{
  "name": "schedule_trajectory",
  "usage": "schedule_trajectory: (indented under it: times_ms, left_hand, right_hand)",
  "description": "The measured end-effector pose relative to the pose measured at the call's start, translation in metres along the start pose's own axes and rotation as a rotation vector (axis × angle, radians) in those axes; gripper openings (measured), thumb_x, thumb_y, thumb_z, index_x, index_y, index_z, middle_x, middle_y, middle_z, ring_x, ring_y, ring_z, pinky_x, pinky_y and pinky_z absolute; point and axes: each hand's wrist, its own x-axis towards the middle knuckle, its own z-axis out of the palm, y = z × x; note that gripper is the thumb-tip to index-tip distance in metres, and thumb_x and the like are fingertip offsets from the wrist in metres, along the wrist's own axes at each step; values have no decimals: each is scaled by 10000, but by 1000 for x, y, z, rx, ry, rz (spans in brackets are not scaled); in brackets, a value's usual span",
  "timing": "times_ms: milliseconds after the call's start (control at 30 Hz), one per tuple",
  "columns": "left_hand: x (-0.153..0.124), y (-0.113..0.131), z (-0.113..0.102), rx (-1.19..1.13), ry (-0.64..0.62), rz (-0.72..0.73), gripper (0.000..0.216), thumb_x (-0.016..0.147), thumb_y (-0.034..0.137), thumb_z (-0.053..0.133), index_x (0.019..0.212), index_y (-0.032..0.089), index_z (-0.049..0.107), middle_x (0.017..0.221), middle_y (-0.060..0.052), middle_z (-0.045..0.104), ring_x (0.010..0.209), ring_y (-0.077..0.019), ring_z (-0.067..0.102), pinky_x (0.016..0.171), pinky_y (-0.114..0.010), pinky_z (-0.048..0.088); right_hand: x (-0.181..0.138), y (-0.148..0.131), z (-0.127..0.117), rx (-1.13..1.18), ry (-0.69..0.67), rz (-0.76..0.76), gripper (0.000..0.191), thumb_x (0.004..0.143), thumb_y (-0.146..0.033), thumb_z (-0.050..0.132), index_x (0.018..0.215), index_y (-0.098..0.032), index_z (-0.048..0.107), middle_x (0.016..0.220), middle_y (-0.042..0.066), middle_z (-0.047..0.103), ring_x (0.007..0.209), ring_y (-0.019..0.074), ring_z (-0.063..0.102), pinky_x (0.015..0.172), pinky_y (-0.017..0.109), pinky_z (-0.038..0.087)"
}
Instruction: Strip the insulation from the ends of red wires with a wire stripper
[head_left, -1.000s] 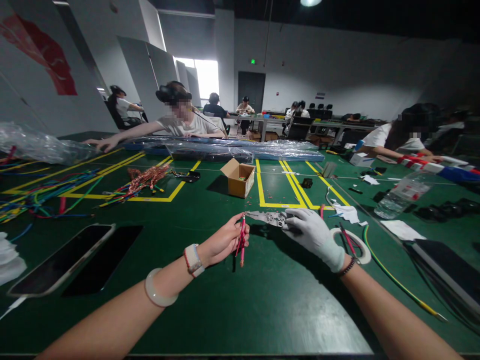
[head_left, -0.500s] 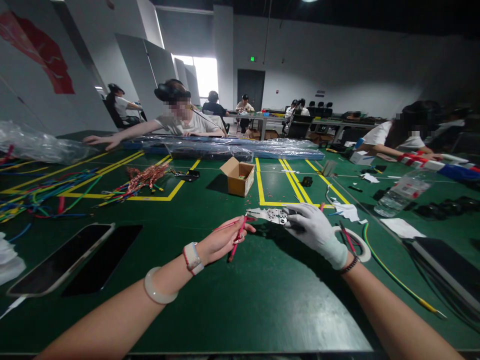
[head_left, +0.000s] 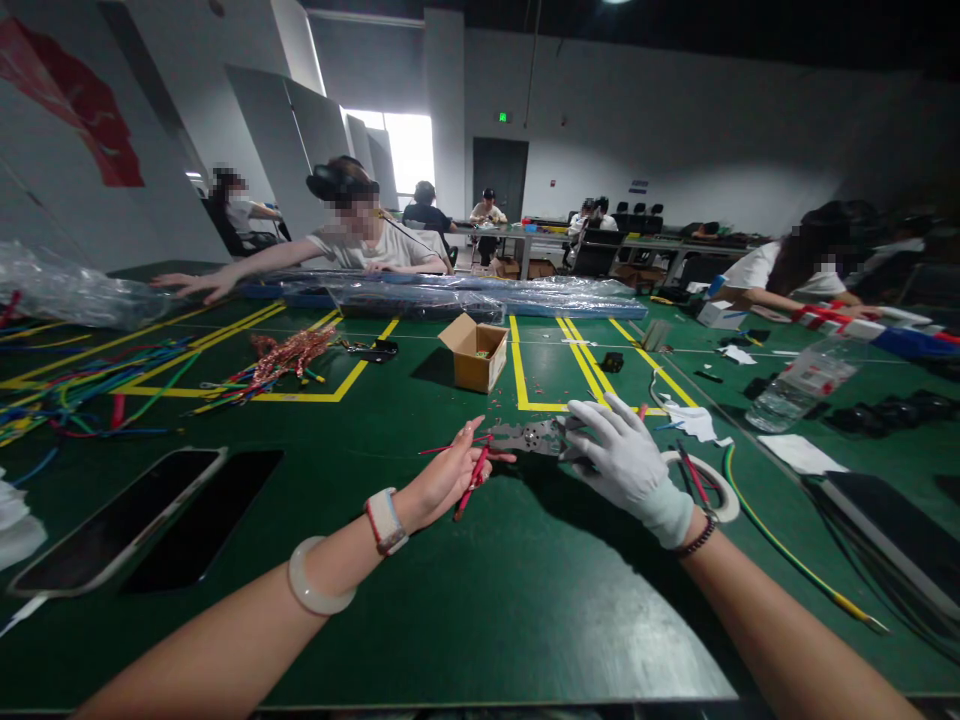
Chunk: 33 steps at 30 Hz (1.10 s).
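My bare left hand (head_left: 446, 478) pinches short red wire pieces (head_left: 472, 472) just above the green table (head_left: 465, 600). A watch and a pale bangle sit on that wrist. My right hand (head_left: 619, 455), in a white glove, grips the handles of a metal wire stripper (head_left: 529, 436) whose jaws point left toward the red wires. The stripper's jaws lie close to the wire ends by my left fingertips. A roll of white tape (head_left: 712, 485) lies just right of my right wrist.
A small open cardboard box (head_left: 475, 352) stands beyond my hands. Coloured wire bundles (head_left: 277, 365) lie at the left, two phones (head_left: 120, 520) at the near left, a plastic bottle (head_left: 799, 385) at the right. Other people sit across and at the right side.
My left hand tilted the red wires from upright to slanting and lowered them. My right hand shifted its hold on the stripper, fingers spreading over the handles, jaws now near the wires.
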Motion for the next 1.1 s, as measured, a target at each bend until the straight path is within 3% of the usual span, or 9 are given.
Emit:
schedule_trajectory:
  times_ms: [133,300,367,433,567,633,733,933,1100]
  left_hand:
    - [-4,-3,6,130,65,63,714,954,489,406,1496,331,-31,680,20,552,544,-105,505,546,-206,372]
    - [-7,-2,9,274,66,64,721,947,531,363,1495,329,-59,734,-15,591,565,-131,560,549,-234,388]
    - [-7,-1,7,368,77,82,710,936,527,394,1507,302,35,719,-13,584,611,-161,583,594,-263,414]
    - [-7,1,5,530,143,178,633,918,487,462,1475,279,242,800,-31,585,742,-192,593,700,-298,437]
    - [-6,6,0,977,389,469,332,907,396,504,1186,218,527,1069,-71,491,1012,-226,499,908,-354,394]
    - [-6,9,-3,1170,427,543,230,915,388,489,1012,192,559,1023,-70,476,989,-235,481,908,-382,390]
    - [-7,14,-4,1372,361,620,243,946,337,431,851,186,597,922,-64,499,927,-237,455,886,-401,378]
    - [-11,12,2,1425,345,675,293,953,280,417,795,195,649,910,-60,493,920,-230,425,847,-387,372]
    - [-12,8,3,1427,359,754,260,944,276,447,831,195,667,921,-59,453,907,-228,418,822,-372,373]
  right_hand:
    - [3,-7,-1,-11,-33,19,291,757,-238,661,1043,-192,650,1277,129,537,1133,285,499,1074,528,327]
    - [3,-13,3,-9,-45,6,182,739,-224,670,919,-195,668,1115,112,599,1005,268,535,1039,527,362]
    - [3,-14,5,0,-49,14,174,733,-223,676,905,-197,669,1093,113,598,981,264,534,1023,522,375]
    - [2,-14,6,2,-52,22,182,736,-221,674,917,-201,668,1087,113,595,977,262,529,1015,517,380]
    - [3,-12,4,-29,-44,38,159,745,-225,667,903,-207,666,1074,106,597,964,256,528,1007,508,384]
    - [3,-11,3,-40,-37,45,148,749,-230,665,895,-206,665,1070,104,599,964,255,526,1006,504,387]
    - [3,-11,2,-29,-41,49,158,755,-240,664,908,-199,664,1093,111,593,977,260,524,1014,514,378]
    - [3,-20,8,42,-31,73,224,759,-211,642,981,-192,666,1109,125,570,1116,306,477,1059,587,309]
    - [4,-26,12,59,-36,69,213,754,-224,640,959,-181,679,1127,139,558,1066,285,505,1013,526,394]
